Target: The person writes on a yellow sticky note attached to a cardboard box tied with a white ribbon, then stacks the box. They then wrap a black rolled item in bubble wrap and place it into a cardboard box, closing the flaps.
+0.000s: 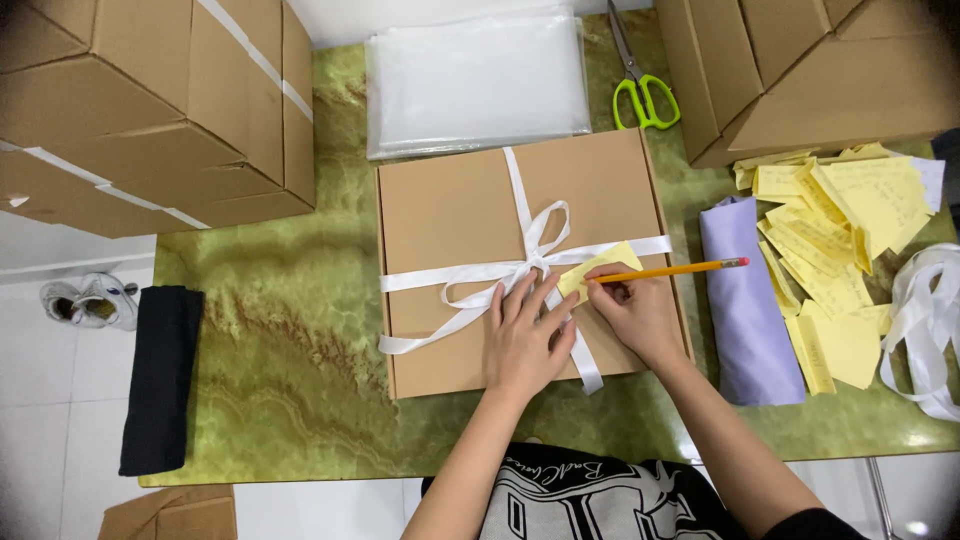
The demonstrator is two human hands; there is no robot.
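Left hand: my left hand [525, 340] lies flat and open, pressing down on the yellow note [598, 269] and the white ribbon [520, 268].
Right hand: my right hand [632, 310] grips an orange pencil [672, 270], its tip on the note.
Note: it sits on top of the brown cardboard box [450, 220], just beside the bow.
Box: it rests in the middle of the green table [280, 330].
Nearby: a purple cloth roll [745, 310] and a pile of yellow notes [840, 240] lie to my right; green scissors [640, 90] lie farther back.
Risk: I think the note could slip or tear if my flat hand lifts, because the pencil pushes on it.
Risk two: the bow could come loose if my fingers tug the ribbon.
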